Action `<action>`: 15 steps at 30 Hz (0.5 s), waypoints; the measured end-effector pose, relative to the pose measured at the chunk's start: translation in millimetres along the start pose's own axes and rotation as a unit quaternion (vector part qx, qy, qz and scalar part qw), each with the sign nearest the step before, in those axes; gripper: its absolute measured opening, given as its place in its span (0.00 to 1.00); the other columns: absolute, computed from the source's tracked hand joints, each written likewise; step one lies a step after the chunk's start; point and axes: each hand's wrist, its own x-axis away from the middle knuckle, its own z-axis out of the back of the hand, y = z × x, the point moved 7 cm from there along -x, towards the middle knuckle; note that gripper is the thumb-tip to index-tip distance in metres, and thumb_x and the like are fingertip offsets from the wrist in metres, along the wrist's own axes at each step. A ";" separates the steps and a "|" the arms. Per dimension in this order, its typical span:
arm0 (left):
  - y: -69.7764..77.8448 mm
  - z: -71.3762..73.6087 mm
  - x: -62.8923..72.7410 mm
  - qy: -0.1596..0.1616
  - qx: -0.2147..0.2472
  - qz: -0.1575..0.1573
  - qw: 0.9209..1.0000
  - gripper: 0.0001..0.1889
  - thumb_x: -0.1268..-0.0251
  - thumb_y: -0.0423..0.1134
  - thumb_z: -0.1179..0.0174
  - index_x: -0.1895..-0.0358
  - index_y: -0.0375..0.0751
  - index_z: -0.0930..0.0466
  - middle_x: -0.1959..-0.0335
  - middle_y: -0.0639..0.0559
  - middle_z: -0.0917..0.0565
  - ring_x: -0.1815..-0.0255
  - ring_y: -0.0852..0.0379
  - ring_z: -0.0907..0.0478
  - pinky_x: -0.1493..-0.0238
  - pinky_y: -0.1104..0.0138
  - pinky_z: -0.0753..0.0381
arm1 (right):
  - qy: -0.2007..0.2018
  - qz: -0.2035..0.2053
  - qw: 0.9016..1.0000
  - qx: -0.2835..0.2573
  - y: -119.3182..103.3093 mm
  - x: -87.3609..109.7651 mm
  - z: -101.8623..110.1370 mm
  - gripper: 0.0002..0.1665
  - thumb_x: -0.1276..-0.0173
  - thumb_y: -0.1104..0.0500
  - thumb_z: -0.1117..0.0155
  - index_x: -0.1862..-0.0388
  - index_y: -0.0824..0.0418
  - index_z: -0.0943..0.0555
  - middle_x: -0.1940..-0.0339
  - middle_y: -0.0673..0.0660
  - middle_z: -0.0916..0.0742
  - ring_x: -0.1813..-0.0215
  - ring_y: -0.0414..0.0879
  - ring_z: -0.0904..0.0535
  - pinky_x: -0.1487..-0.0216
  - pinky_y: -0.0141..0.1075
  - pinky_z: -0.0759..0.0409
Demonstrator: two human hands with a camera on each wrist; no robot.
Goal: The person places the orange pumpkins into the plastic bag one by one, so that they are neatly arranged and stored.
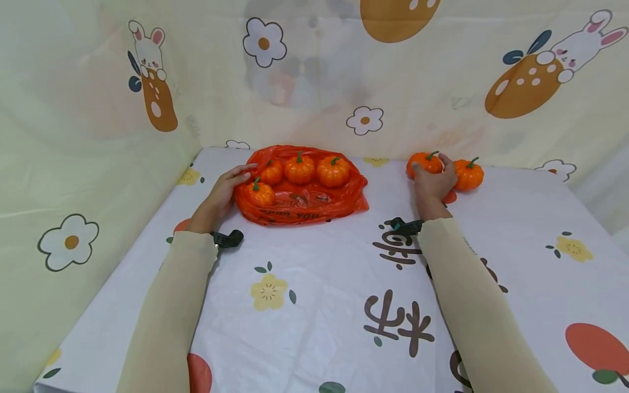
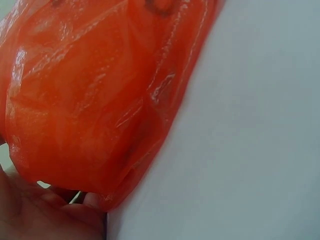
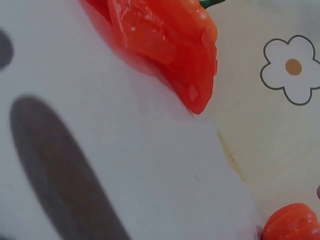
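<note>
A red plastic bag [image 1: 314, 204] lies with its mouth turned up on the table, and several small orange pumpkins [image 1: 300, 168] sit inside it. My left hand [image 1: 223, 191] holds the bag's left edge, its fingers at the rim. In the left wrist view the bag's shiny side [image 2: 90, 100] fills much of the picture, with part of the hand below it. To the right, my right hand [image 1: 434, 183] grips a small pumpkin [image 1: 422, 162] with a green stem, thumb on its left and fingers on its right. Another pumpkin [image 1: 468, 176] rests just right of that hand.
A white tablecloth [image 1: 314, 262] printed with flowers, fruit and brown characters covers the table. Behind it hangs a cream curtain [image 1: 314, 93] with rabbits and flowers, and a similar one [image 1: 73, 164] closes off the left side.
</note>
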 end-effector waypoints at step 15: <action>0.0 0.4 -0.7 0.002 -0.005 0.003 1.000 0.21 0.23 0.39 0.54 0.31 0.48 0.29 0.23 0.54 0.40 0.24 0.51 0.41 0.24 0.57 0.36 | -0.078 -0.040 0.995 0.045 7.5 -11.9 -1.4 0.56 0.36 0.45 0.31 0.21 0.30 0.58 0.17 0.39 0.52 0.18 0.42 0.55 0.23 0.35 0.39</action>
